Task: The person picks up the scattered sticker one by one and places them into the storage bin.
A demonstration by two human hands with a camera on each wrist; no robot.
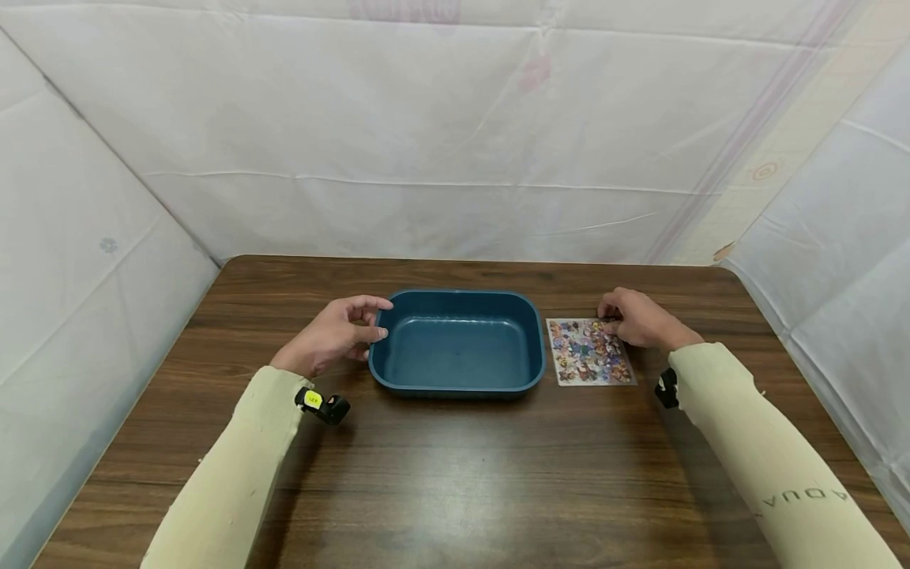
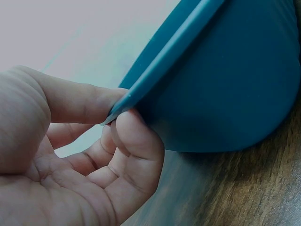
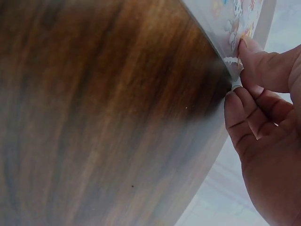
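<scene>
Blue tray (image 1: 398,379), one sticker sheet (image 1: 586,356), two hands

Your empty teal tub (image 1: 458,344) sits upright; just right of it, the colourful sticker sheet (image 1: 588,353) lies flat.

dark blue rectangular plastic tub (image 1: 458,341): smooth, slightly glossy | brown wood-grain table (image 1: 455,474): smooth, faint sheen | small colourful printed sheet (image 1: 588,352): thin, glossy, paper-like | backdrop: white creased sheeting
</scene>
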